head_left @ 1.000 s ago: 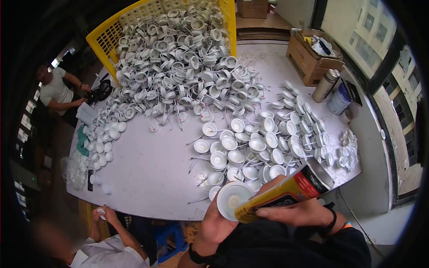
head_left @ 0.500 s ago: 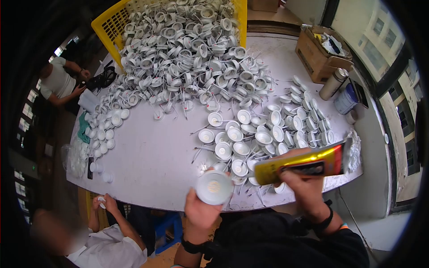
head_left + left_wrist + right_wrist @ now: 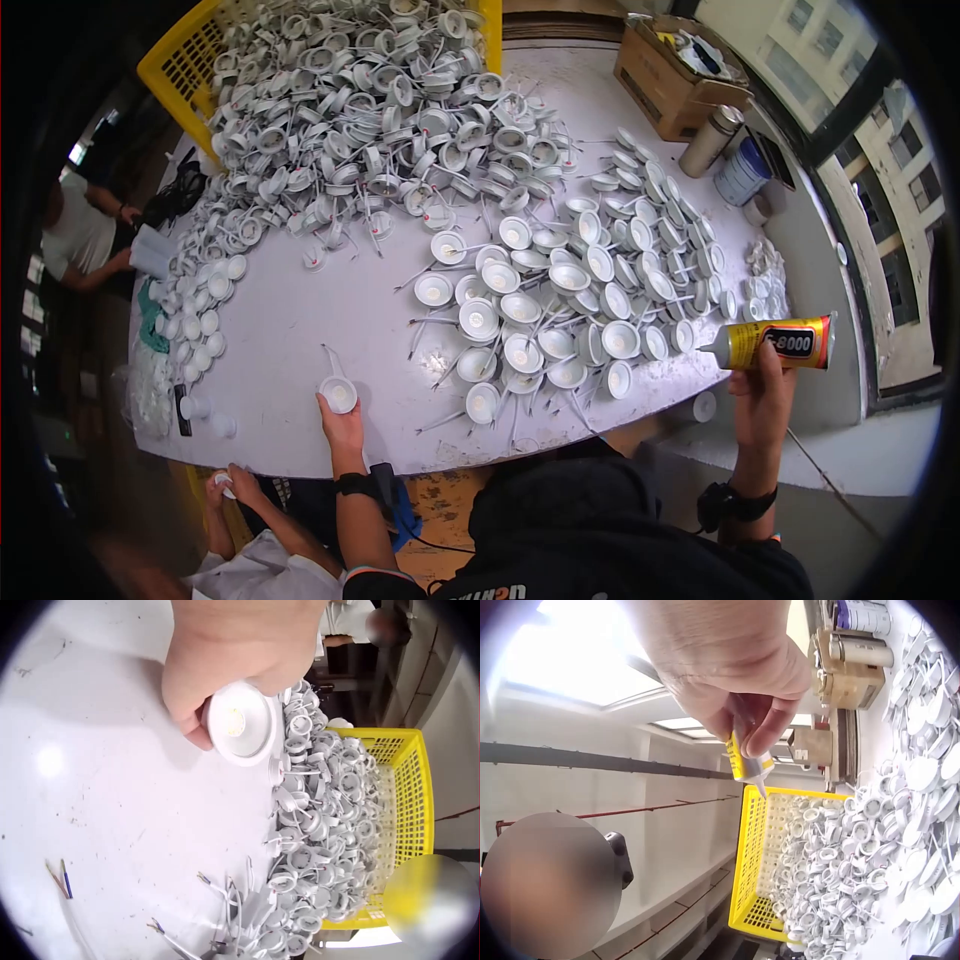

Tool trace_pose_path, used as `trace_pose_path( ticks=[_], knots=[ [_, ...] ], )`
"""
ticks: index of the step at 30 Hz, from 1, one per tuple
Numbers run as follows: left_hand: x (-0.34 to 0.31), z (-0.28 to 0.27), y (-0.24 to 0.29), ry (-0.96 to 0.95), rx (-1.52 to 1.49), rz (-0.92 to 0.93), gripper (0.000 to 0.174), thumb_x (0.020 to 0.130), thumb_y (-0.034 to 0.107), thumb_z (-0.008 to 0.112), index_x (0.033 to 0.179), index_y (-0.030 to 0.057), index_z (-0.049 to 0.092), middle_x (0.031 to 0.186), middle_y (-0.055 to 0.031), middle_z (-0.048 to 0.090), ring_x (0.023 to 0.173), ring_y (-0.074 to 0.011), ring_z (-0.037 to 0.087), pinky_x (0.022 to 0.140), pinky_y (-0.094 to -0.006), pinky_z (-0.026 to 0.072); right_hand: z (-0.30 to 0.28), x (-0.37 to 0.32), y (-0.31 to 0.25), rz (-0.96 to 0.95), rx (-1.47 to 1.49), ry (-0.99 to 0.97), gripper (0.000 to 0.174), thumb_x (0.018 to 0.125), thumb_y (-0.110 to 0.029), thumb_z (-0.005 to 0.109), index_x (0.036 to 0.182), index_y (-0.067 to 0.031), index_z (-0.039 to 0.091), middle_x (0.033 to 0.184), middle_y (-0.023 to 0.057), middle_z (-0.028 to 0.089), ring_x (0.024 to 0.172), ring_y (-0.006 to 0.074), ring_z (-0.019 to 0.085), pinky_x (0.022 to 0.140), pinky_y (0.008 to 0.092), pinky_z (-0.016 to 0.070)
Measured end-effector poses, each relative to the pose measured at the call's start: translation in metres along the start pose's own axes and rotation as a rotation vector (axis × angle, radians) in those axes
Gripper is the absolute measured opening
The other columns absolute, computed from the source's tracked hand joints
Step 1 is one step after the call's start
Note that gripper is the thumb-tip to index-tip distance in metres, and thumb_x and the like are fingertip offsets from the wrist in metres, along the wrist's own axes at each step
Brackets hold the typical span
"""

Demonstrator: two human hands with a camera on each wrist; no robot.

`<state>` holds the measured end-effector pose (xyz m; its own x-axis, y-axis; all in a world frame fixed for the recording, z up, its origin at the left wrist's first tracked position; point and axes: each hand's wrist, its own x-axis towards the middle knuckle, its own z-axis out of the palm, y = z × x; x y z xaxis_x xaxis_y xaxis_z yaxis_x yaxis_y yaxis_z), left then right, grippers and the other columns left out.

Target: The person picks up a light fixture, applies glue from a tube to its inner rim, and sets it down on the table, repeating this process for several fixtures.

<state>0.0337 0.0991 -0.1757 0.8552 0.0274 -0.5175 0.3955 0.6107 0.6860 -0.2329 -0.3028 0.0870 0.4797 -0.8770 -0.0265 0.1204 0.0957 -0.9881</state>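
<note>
My left hand (image 3: 343, 430) grips the edge of a round white LED downlight (image 3: 339, 396) low over the bare left-middle part of the table. Its cable points away from me. In the left wrist view, the downlight's dished face (image 3: 259, 729) shows a cluster of yellowish LED dots, with fingers curled round its rim. Out past the table's right front edge, my right hand (image 3: 763, 405) holds a yellow and black glue tube (image 3: 795, 345) marked 8000, nozzle toward the left. The tube's tapered nozzle (image 3: 760, 784) shows below my fingers in the right wrist view.
Many similar downlights (image 3: 520, 308) lie face up on the table's right half. A heap of white lamp housings (image 3: 370, 120) spills from a yellow crate (image 3: 180, 85). Small white cups (image 3: 205, 330) line the left. A carton (image 3: 675, 75) and flask (image 3: 712, 140) stand back right. Another person's hands (image 3: 235, 483) work front left.
My left hand has carried the downlight leftward and forward, low over the table. My right hand has moved right with the glue tube, whose nozzle now shows clear of the downlight.
</note>
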Motion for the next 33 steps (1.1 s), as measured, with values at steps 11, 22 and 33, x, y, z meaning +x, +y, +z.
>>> trace_pose_path(
  ticks=[11,22,33],
  knots=[
    [0.045,-0.006,-0.005,0.422,0.605,0.261,0.047,0.082,0.037,0.041,0.114,0.0012,0.038,0.112,-0.0156,0.042,0.098,-0.0259,0.046,0.081,-0.0349,0.0389,-0.009,-0.013,-0.004,0.006,0.176,0.139,0.014,0.079,-0.011,0.049,0.087,-0.0016,0.044,0.069,0.0076,0.053,0.05,0.0126,0.051,0.041,0.0232,0.0415],
    [-0.135,0.25,-0.111,-0.551,0.701,-0.319,0.028,0.081,0.025,0.047,0.097,0.0015,0.051,0.074,-0.0037,0.051,0.058,-0.0107,0.05,0.052,-0.0206,0.0417,-0.073,0.095,-0.007,0.088,0.217,-0.031,0.018,0.077,-0.014,0.052,0.088,-0.0004,0.045,0.066,0.007,0.052,0.048,0.0123,0.051,0.041,0.0235,0.0415],
    [-0.114,0.311,-0.208,-0.048,0.852,-0.359,0.036,0.075,0.038,0.054,0.079,0.0026,0.048,0.059,0.0005,0.044,0.044,-0.0092,0.044,0.041,-0.024,0.0399,-0.119,0.188,0.003,0.22,0.277,-0.129,0.021,0.075,-0.015,0.055,0.086,-0.0009,0.046,0.065,0.0055,0.051,0.05,0.0135,0.052,0.041,0.0233,0.042]
  ],
)
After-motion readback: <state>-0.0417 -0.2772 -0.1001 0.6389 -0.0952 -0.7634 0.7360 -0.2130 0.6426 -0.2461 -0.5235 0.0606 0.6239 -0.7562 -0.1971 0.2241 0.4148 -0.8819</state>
